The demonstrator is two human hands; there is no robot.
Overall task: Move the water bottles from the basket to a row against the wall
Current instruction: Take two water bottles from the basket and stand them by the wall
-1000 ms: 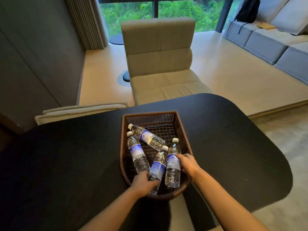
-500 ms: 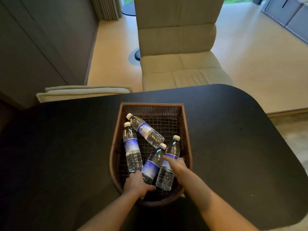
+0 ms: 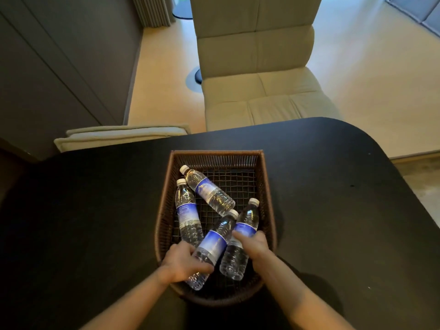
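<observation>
A brown wicker basket sits on the black table and holds several clear water bottles with blue labels and white caps. My left hand grips the lower part of the middle bottle, which lies slanted. My right hand is closed around the right bottle at its label. Two other bottles lie loose: one along the basket's left side, another diagonally at the back.
A beige cushioned chair stands beyond the table's far edge. A second beige chair back shows at the far left edge. A dark wall runs along the left. Beyond the chairs lies pale flooring.
The camera has tilted down and moved closer. Both hands have closed more firmly on their bottles inside the basket; the bottles have barely shifted.
</observation>
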